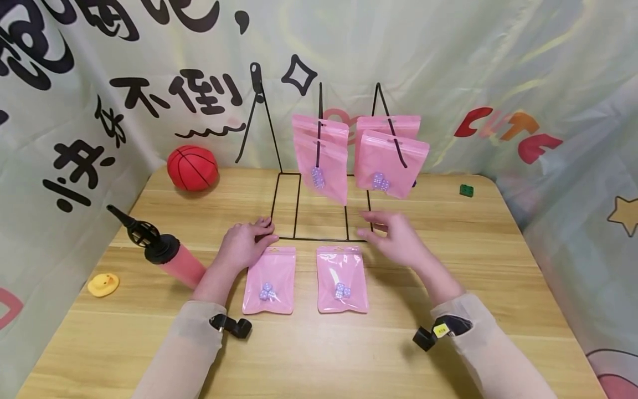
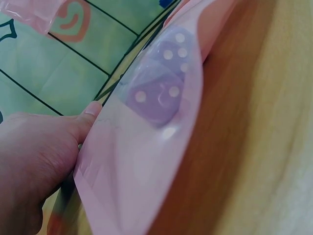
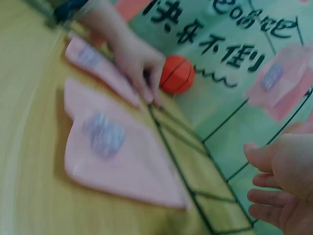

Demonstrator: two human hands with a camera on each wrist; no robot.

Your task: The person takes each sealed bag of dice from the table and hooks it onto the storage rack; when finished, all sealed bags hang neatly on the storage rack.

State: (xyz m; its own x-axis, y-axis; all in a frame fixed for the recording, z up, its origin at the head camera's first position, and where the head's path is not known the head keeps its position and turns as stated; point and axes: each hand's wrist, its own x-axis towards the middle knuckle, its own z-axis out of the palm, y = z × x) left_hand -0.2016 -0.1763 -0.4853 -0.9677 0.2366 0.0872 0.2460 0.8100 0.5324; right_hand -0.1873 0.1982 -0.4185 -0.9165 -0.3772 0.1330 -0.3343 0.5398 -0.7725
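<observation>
— Wooden table (image 1: pixel 498 266) under you, printed cloth backdrop behind it. What's your landmark?

— Your black wire rack (image 1: pixel 319 208), standing at the table's middle. Pink zip bags (image 1: pixel 394 160) with purple dice hang on its hooks.

— And your left hand (image 1: pixel 244 244)?

— It rests at the rack's front left corner, fingers laid loosely on the top edge of the left pink bag (image 1: pixel 269 280), thumb against that edge in the wrist view; nothing is pinched. That bag lies flat just in front of the rack.

— Your right hand (image 1: pixel 396 235)?

— It hovers at the rack's front right corner, fingers spread and straight, holding nothing. A second pink bag (image 1: pixel 341 279) lies in front of the rack, beside the first.

— Anything else?

— Left of the rack: a small red basketball (image 1: pixel 192 167), a hand pump (image 1: pixel 159 249), a yellow duck (image 1: pixel 103 284).
</observation>
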